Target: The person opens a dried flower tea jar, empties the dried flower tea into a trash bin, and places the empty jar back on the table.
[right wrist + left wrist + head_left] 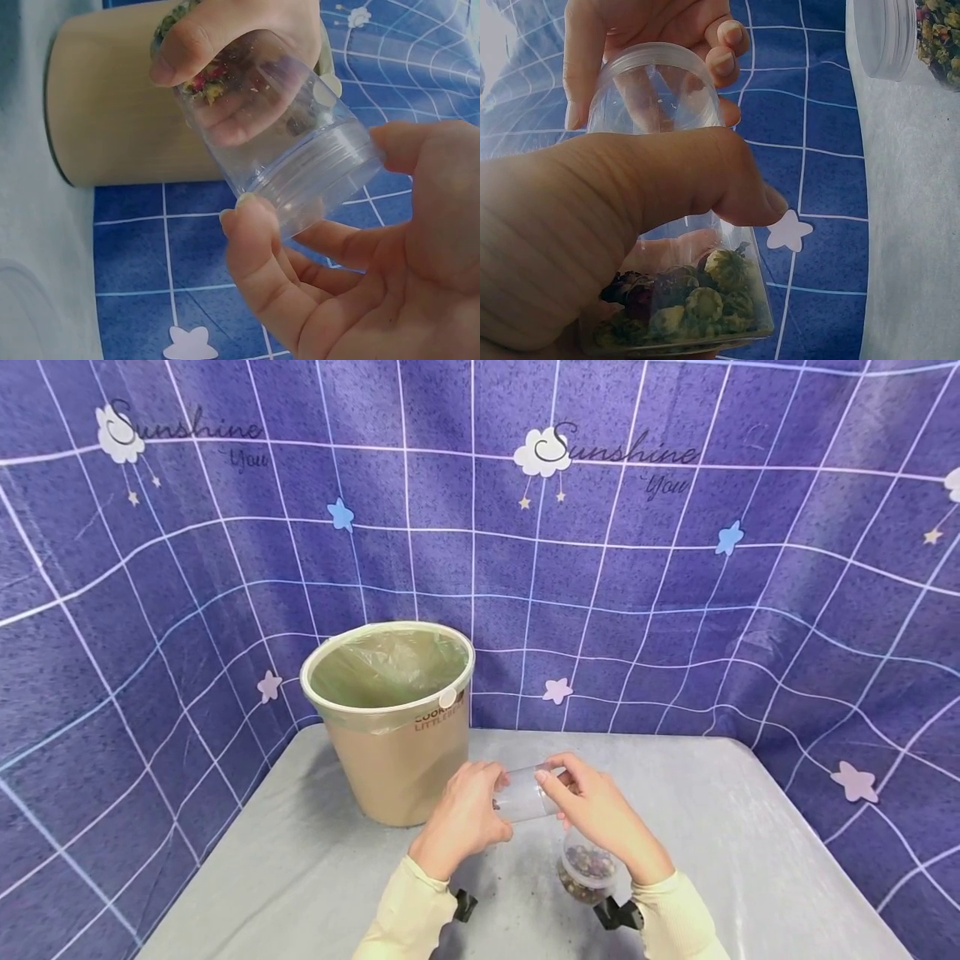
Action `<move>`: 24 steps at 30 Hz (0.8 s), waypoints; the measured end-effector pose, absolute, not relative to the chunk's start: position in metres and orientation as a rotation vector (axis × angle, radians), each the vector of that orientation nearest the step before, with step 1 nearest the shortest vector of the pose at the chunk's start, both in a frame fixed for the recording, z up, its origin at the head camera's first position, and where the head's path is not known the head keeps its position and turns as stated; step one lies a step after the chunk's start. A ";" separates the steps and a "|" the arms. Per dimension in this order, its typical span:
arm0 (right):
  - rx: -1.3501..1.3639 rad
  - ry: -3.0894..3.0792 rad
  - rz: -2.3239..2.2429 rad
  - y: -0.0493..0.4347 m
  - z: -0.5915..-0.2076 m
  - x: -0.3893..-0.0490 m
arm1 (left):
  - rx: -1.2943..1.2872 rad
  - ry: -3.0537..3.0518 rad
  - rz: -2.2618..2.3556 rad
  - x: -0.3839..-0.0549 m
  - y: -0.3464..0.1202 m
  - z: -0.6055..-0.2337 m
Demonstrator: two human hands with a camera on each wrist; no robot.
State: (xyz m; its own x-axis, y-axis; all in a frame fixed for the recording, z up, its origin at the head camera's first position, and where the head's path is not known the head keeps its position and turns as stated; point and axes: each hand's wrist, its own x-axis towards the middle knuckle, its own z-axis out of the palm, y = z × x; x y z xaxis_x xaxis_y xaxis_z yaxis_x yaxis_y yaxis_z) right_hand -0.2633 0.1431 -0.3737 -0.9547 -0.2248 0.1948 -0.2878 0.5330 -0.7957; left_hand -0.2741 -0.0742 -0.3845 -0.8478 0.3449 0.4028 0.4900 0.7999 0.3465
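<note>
A clear plastic jar [521, 795] lies tilted on its side in the air between both hands. My left hand [463, 810] wraps around its base end, thumb across the wall in the left wrist view. Dried flower buds [701, 304], greenish yellow and dark red, are gathered at that end. At the opposite end, my right hand [596, 806] grips the clear ridged lid [322, 176] between thumb and fingers. Below the right hand, a second clear jar [587, 867] holding dried flowers stands on the table, partly covered by the wrist.
A beige bin [401, 768] with a white rim and a translucent liner stands on the left of the grey table [697, 810]. Behind it hangs a purple-blue cloth [600, 577] with grid lines and stars. Small dark crumbs dot the tabletop near the second jar.
</note>
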 end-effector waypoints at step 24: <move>0.761 -2.617 1.275 0.150 -0.374 -0.262 | -0.641 -2.663 -0.632 -0.273 -0.077 -0.384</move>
State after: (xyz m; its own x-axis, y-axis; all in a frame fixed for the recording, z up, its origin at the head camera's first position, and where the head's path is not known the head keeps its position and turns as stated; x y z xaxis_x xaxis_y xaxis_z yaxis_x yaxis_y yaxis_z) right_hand -0.2623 0.1495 -0.3743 -0.8637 -0.3820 0.3288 -0.4943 0.5151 -0.7002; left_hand -0.2735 -0.0775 -0.3838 -0.8447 0.3474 0.4072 0.4934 0.8003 0.3407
